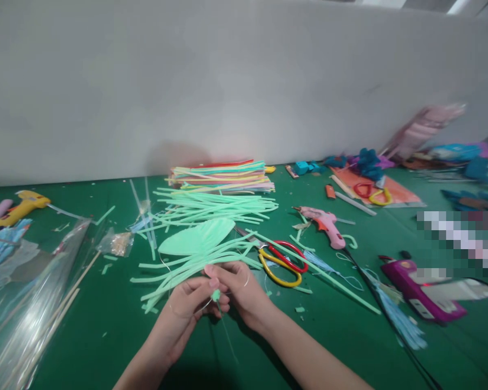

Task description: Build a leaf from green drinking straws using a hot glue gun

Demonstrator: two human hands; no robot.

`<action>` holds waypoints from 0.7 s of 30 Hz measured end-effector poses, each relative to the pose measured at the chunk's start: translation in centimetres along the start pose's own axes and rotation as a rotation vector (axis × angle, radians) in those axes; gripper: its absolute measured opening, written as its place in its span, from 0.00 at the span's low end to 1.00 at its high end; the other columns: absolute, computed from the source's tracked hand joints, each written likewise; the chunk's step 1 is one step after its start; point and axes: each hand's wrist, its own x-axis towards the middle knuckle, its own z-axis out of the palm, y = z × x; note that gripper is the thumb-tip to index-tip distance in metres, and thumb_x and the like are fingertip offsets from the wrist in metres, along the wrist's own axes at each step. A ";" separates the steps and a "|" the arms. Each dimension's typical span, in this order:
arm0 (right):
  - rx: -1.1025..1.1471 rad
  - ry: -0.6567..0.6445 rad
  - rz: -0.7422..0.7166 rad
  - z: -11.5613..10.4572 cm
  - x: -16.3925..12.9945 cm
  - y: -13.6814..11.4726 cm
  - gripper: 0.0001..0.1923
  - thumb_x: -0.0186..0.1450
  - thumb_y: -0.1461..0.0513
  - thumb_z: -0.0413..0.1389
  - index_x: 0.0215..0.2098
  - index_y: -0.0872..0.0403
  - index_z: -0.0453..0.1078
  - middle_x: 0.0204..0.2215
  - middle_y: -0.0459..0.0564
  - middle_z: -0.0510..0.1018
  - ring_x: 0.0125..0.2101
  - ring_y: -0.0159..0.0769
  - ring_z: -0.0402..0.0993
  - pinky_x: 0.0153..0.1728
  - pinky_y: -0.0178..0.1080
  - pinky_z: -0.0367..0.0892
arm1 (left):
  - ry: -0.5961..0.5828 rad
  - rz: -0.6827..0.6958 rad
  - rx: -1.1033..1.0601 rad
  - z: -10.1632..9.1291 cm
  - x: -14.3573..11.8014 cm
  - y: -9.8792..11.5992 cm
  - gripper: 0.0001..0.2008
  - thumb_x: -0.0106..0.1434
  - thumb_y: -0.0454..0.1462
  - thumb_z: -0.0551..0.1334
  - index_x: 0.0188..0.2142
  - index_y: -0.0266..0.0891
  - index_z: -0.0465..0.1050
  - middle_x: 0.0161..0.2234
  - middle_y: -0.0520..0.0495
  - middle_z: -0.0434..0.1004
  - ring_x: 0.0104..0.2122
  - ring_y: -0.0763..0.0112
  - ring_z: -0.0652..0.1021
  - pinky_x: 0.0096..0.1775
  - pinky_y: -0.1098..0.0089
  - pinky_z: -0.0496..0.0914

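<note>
My left hand (189, 306) and my right hand (239, 292) meet low in the middle, fingers pinched together. Between them is a thin wire stem with a small fuzzy green knob (216, 296); its lower end trails down toward me, blurred. Fine wire loops round both hands. Just beyond my fingers, mint green pipe cleaners (174, 271) lie in a loose bunch. A mint green leaf-shaped piece (195, 238) rests behind that bunch. To the right of my right hand, scissors (282, 262) with red and yellow handles lie on the table, a pipe cleaner across them.
More green pipe cleaners (223, 207) and a multicoloured stack (223, 176) lie at the back. On the right are a pink glue gun (323, 222) and a purple tool (418, 290) with cords. A yellow glue gun (24, 207) and long plastic sleeves (49, 309) occupy the left.
</note>
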 end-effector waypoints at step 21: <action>-0.170 -0.117 -0.210 0.3 -0.7 -0.3 0.24 0.59 0.44 0.61 0.21 0.55 0.68 0.15 0.44 0.69 0.17 0.30 0.65 0.22 0.35 0.62 | 0.201 0.224 0.091 -0.8 -0.3 -0.6 0.15 0.49 0.44 0.73 0.14 0.39 0.75 0.18 0.46 0.75 0.25 0.65 0.74 0.38 0.68 0.67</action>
